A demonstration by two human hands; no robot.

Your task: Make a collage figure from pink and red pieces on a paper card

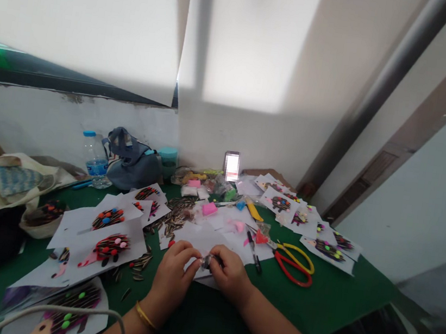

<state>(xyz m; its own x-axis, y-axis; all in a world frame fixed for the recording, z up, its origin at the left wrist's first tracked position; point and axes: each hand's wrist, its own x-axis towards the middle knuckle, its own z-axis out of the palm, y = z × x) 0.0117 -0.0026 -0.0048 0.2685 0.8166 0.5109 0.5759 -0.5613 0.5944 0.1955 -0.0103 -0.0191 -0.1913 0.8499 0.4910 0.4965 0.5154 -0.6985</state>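
Note:
My left hand (175,271) and my right hand (232,275) meet at the table's front middle, fingers pinched together. Between the fingertips is a small dark, shiny piece (206,262), perhaps a little clear bag; its kind is too small to tell. My right fingers curl around most of it, while the left thumb and forefinger pinch its left end. White paper (193,235) lies just beyond the hands. Striped sunflower seeds (178,213) are heaped to its left, and a pink clay block (209,209) rests at its far side. A black marker (253,250) lies right of my right hand.
Scissors (296,264) with red and yellow handles lie at the right. Seed-covered hedgehog pictures (114,246) spread over the left side, more (325,249) at the right. A phone (231,167), water bottle (95,164) and blue bag (131,163) stand along the wall. A cable (76,310) crosses the front left.

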